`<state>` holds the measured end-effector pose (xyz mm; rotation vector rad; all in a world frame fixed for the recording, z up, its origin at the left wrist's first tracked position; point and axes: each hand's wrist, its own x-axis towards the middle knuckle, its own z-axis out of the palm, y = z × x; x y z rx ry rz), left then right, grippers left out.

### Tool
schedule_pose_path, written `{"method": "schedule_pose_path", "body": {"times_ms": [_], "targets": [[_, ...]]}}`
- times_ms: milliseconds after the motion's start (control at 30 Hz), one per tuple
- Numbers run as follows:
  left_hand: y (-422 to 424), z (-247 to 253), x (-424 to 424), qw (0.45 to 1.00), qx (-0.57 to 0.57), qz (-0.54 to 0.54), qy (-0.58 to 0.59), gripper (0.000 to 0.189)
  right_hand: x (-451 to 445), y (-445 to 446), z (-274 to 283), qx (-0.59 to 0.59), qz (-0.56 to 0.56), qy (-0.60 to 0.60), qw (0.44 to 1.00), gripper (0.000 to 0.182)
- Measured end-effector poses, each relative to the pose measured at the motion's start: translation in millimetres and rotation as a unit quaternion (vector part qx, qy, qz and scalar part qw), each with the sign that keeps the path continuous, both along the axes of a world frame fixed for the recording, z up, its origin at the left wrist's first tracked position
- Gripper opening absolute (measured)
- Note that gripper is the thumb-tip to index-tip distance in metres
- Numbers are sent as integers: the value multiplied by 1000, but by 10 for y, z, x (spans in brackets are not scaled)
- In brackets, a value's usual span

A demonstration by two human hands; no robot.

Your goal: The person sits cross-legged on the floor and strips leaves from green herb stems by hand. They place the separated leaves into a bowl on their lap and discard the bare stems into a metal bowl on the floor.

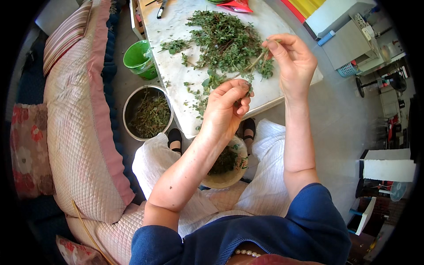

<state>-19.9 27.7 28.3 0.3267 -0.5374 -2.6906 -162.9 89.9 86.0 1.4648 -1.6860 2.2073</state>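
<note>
My left hand (228,101) pinches small leafy green sprigs over the near part of a white marble-look tabletop (281,86). Up and to its right, my right hand (293,61) holds the upper end of a long pale plant stem (257,60) between thumb and fingers. The stem slants down towards my left hand. Behind both hands lies a large heap of green leafy plants (225,39), with thick stems and small leaves. A smaller sprig (175,46) and loose leaves are scattered left of the heap.
On the floor left of the table stand a green bucket (139,59) and a metal bowl (148,112) of plant stems. A pale tub (228,180) holding greens is between my knees. A knife (161,10) and a red bag (237,6) lie at the far edge. A quilted sofa (78,132) is at left.
</note>
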Motion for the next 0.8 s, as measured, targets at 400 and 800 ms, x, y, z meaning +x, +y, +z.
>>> {"method": "schedule_pose_path", "body": {"times_ms": [400, 800], "targets": [[-226, -136, 348, 979, -145, -129, -60, 10, -166, 113, 64, 54, -38, -37, 997, 12], [-532, -280, 296, 989, -117, -84, -43, 19, -173, 65, 51, 55, 8, -71, 996, 8]]}}
